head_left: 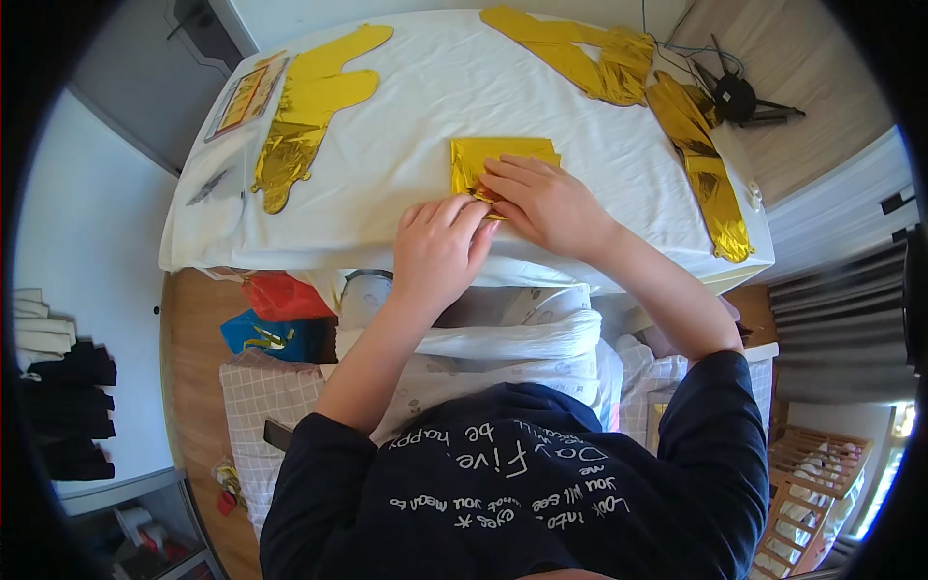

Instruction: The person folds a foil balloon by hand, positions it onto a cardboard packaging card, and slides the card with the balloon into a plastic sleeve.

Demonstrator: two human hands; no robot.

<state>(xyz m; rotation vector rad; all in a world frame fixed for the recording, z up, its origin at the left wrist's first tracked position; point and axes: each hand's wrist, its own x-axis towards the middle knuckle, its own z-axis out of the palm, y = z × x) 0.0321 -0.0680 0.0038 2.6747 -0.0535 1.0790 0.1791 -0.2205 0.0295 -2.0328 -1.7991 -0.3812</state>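
Head view: table (416, 126) with white cloth, folded gold foil (483, 155) lying flat at the near edge, around the middle, both hands on it. Right hand (553, 205) palm down across the foil, fingers straight and close together, pressing on its right part. Left hand (440, 242) at the near left corner, fingers bent, fingertips on the near edge beside the right thumb; left thumb side faces the right hand. Can't tell if the left is pinching the edge or only pushing on it. Hands touching or nearly so at the fingertips.

More flat gold foil on the table: one branching piece (324, 92) far left, one piece (580, 58) far right, one long strip (706, 169) along the right edge, close to the piece before it. Black device with antennas (737, 99) beside the strip. Flat printed package (246, 99) left of the branching piece, clear plastic (217, 193) nearer. Below the table's left side: red bag (287, 296), blue bag (266, 334). Phone (278, 434) on checked fabric (256, 387), lower left.
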